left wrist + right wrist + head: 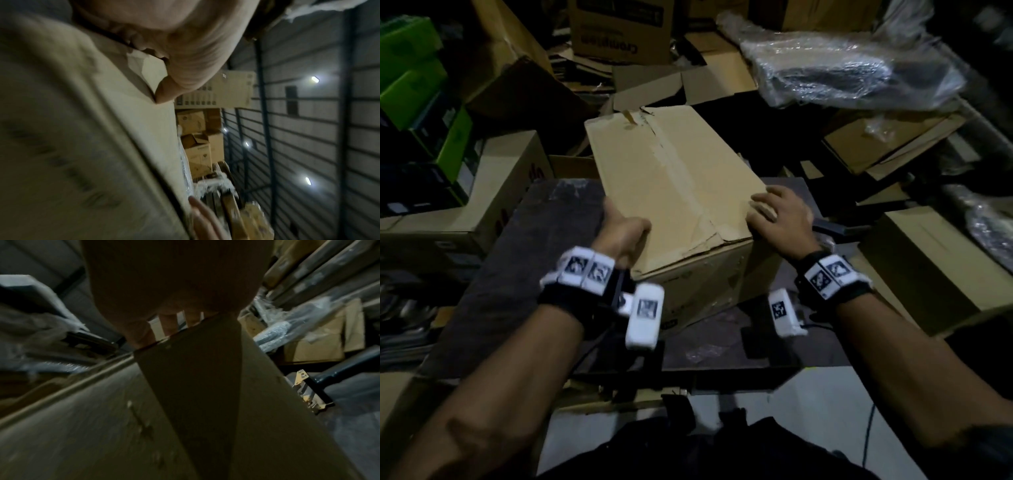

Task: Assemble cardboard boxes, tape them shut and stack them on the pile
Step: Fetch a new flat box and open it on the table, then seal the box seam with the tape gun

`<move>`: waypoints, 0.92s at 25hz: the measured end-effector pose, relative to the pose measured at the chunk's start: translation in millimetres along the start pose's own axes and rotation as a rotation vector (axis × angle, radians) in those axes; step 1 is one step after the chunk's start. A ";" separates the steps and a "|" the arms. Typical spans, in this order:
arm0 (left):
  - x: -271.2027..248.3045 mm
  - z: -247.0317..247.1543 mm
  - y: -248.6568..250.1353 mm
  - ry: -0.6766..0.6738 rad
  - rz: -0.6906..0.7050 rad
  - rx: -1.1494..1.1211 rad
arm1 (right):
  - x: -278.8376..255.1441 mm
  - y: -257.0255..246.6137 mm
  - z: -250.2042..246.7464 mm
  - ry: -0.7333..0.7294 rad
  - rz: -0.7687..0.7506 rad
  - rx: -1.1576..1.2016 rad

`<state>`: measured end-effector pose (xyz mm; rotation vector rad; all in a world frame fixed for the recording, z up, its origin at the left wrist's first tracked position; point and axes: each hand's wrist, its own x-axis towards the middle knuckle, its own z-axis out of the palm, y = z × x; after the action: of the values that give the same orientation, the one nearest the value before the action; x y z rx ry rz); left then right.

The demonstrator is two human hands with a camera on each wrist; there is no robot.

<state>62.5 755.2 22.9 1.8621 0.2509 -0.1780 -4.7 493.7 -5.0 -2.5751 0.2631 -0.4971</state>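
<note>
Cardboard box (678, 192) sits centre frame on the worktop (544, 246), long axis running away toward upper left. Left hand (621, 233) curls on its near-left edge; right hand (779, 214) lies flat, fingers spread, on near-right corner. Both equally near.

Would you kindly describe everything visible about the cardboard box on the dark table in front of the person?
The cardboard box is plain brown, oblong, its top flaps closed with clear tape along the centre seam. The near end of the seam is creased and torn; the far edge is ragged too. It sits askew on the dark table. The left hand grips its near left edge, and the right hand rests on its near right corner, fingers on top. Faint print marks its front side.
</note>
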 end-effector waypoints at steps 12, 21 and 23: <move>-19.8 36.5 -39.6 0.410 0.228 0.233 | 15.1 21.9 37.0 0.143 -0.132 0.213; -29.4 52.0 -33.8 0.552 0.172 0.097 | 74.6 193.6 38.6 -0.101 0.327 -0.038; -25.0 53.6 -36.9 0.583 0.164 0.029 | 89.2 212.5 41.7 -0.286 0.316 -0.192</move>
<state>29.0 712.6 -21.0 1.9188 0.4916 0.4838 73.8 305.6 -120.3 -2.6747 0.6281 0.0128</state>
